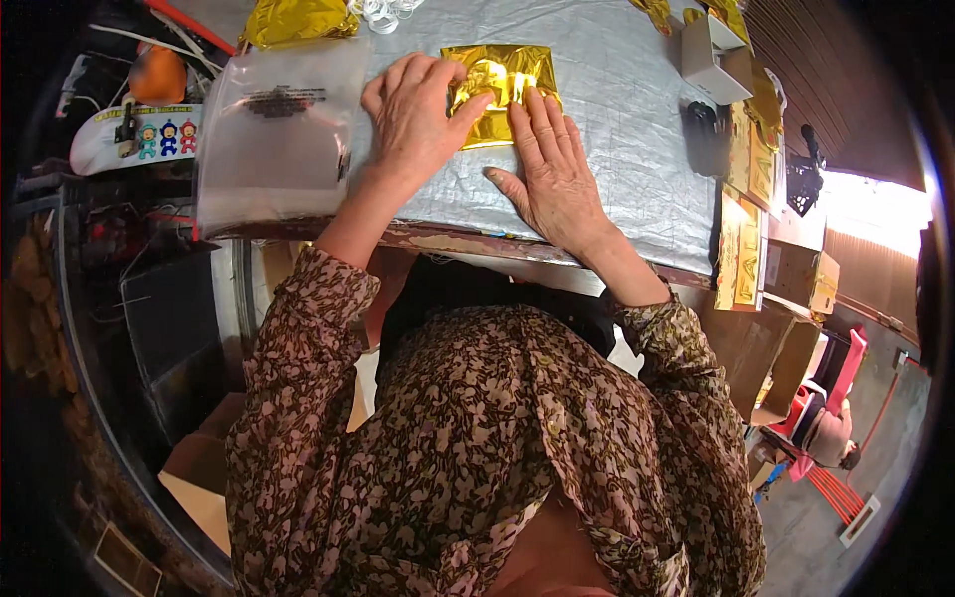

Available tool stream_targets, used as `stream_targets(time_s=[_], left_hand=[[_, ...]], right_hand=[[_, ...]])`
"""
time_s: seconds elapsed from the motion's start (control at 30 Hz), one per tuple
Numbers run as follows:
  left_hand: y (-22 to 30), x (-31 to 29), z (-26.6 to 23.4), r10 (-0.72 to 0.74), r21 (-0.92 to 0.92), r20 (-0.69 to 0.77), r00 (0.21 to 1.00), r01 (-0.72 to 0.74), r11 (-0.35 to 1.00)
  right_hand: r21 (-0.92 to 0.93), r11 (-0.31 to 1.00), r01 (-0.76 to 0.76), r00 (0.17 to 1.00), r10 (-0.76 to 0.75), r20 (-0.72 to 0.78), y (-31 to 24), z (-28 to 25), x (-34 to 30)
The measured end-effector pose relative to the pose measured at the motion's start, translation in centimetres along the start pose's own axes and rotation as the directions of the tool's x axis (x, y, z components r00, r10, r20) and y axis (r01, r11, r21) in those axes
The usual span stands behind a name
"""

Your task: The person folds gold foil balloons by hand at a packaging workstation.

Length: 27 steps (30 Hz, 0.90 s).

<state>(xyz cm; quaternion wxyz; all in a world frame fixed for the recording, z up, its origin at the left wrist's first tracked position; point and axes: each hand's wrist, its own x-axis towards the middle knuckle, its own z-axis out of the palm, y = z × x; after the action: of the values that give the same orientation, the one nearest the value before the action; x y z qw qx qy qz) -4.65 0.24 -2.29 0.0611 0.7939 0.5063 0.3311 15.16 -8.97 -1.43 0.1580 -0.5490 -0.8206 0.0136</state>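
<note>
A shiny gold foil piece [500, 127], roughly square and creased, lies flat on the silver-covered table [637, 149] in front of me. My left hand [416, 111] rests at its left edge, fingers bent and thumb stretched over the foil. Flat on the table, my right hand [557, 174] has its fingers straight, with the fingertips on the foil's right part and the thumb spread to the side. Neither hand grips anything that I can see. Beside my left forearm is a stack of clear plastic bags [269, 149].
A gold foil heap [298, 20] and white loops of string [383, 12] lie at the far left. On the right stand a small white box [716, 60] and a dark object [703, 139]. Cardboard boxes [776, 348] flank the table; another person [831, 433] is in the right background.
</note>
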Motion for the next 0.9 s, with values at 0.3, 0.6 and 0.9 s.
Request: stream_targets(time_s=[0.3,0.6,0.9], left_hand=[[0.2,0.3,0.1,-0.055,-0.026,0.016,0.998,0.055,0.998],[0.7,0.5,-1.3,0.032,0.012,0.0,0.999,-0.032,0.999],[0.5,-0.4,-1.6,0.404,0.055,0.275,0.872,-0.434,0.899]], right_hand=[[0.02,1.0,-0.013,0.999,0.013,0.029,-0.1,0.0,0.0],[0.004,1.0,-0.015,0.999,0.014,0.031,-0.1,-0.1,0.0],[0.007,1.0,-0.019,1.0,0.019,0.011,0.0,0.1,-0.1]])
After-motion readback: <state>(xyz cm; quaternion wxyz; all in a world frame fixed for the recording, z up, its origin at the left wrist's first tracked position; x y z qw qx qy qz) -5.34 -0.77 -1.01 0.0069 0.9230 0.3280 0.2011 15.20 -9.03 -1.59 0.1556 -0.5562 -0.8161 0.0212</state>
